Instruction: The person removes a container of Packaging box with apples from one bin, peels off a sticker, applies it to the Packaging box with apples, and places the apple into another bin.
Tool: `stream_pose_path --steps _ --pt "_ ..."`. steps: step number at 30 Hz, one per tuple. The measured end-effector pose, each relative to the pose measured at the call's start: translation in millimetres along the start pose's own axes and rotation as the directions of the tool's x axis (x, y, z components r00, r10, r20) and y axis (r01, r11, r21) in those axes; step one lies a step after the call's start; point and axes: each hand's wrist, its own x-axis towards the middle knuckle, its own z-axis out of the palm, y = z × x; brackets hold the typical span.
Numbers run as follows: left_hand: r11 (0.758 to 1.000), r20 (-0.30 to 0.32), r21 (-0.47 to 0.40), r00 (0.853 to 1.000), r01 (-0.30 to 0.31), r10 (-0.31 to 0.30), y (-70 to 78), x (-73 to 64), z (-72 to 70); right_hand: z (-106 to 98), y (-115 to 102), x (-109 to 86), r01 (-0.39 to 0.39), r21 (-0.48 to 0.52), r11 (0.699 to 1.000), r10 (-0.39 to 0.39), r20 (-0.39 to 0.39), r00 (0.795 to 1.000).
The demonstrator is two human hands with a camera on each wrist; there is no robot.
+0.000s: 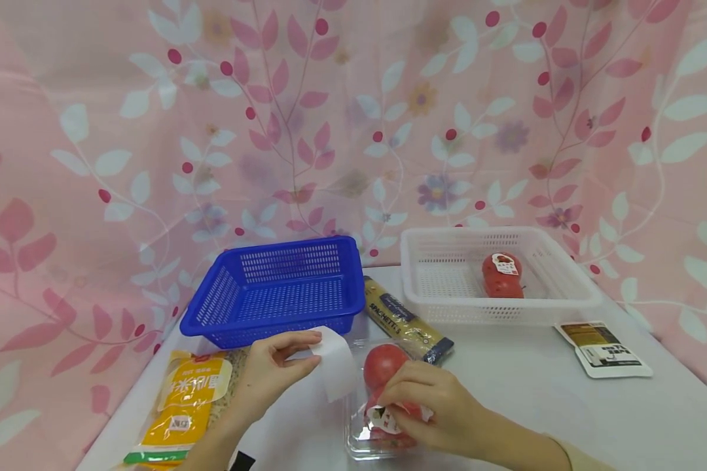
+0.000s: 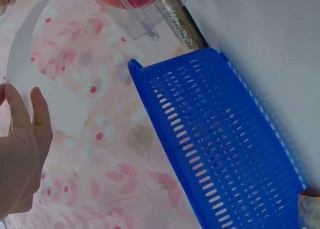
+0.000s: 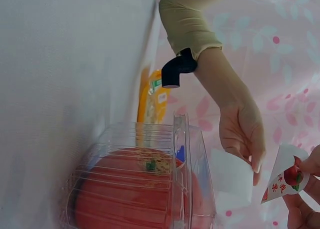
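My left hand (image 1: 273,369) pinches a curved piece of white paper (image 1: 337,367) between thumb and fingers. In the right wrist view, the thumb and fingers of my right hand (image 3: 306,201) grip a white sticker (image 3: 289,175) printed with a red fruit and red characters. Below the right hand (image 1: 444,405) stands a clear plastic box (image 1: 356,446) with red tomatoes (image 1: 384,365) inside. The sticker is over the box's near half; whether it touches the lid cannot be told. The paper hangs just left of the box, its face blank.
A blue basket (image 1: 271,333) stands behind the left hand. At back right, a white basket (image 1: 501,313) holds a labelled pack of tomatoes (image 1: 503,278). A spaghetti packet (image 1: 403,320) lies between them. A yellow grain bag (image 1: 191,399) is at left, and a small pouch (image 1: 605,352) at right.
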Motion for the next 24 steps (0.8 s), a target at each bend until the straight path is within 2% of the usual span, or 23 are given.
stream_pose_path --steps 3,8,12,16,20,24 --pt "0.997 0.009 0.055 0.998 0.055 -0.055 -1.7 -0.8 -7.0 -1 0 1.0 0.002 0.004 1.0 -0.002 -0.007 1.0" --pt "0.981 0.076 0.159 0.989 0.112 -0.126 -10.7 -5.1 -20.0 -3 -2 5.4 0.035 -0.014 0.999 -0.035 -0.005 0.999" --pt "0.976 0.138 0.164 0.976 0.146 -0.169 -23.0 -8.3 -27.9 -4 -2 7.8 0.042 -0.007 0.999 -0.042 -0.006 0.999" --pt "0.98 0.19 0.16 0.971 0.116 -0.146 -36.9 -8.2 -33.1 -3 0 6.0 0.042 0.001 0.999 -0.042 -0.011 0.999" --pt "0.972 0.222 0.226 0.968 0.065 -0.116 -48.1 -6.1 -35.6 -1 4 -0.5 0.0 -0.006 1.0 0.0 -0.01 1.0" --pt "0.925 0.247 0.378 0.967 -0.033 -0.067 -56.9 -4.9 -33.2 1 8 -7.9 -0.062 0.017 0.998 0.063 -0.002 0.998"
